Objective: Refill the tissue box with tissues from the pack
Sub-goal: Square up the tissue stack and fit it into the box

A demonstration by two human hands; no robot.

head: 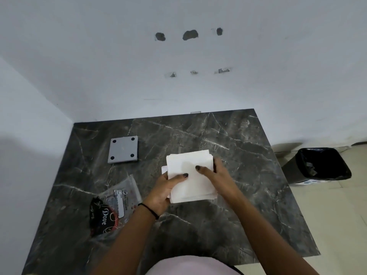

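A person stands at a dark marbled surface (pixel 208 225) set into the corner of a white room. Both hands grip a thick stack of white tissues (pixel 190 175) above the middle of the surface. The left hand (pixel 164 190) clasps the stack's near left edge, thumb laid across the top sheet and fingers hidden beneath. The right hand (pixel 217 173) clasps the right edge the same way, thumb on top pointing inward, fingers curled round the side. The sheets are slightly fanned at the corners; whether the stack's underside touches the surface cannot be told.

The opened tissue pack (pixel 113 207), clear plastic with a dark printed panel, lies crumpled and flat to the left of the left forearm. A grey square plate (pixel 123 149) with four dark dots at its corners lies further back on the left, apart from the pack and the stack. No tissue box can be made out with certainty.

On the tiled floor at right stands a black bin (pixel 317 165) with a dark liner, near the surface's far right corner.
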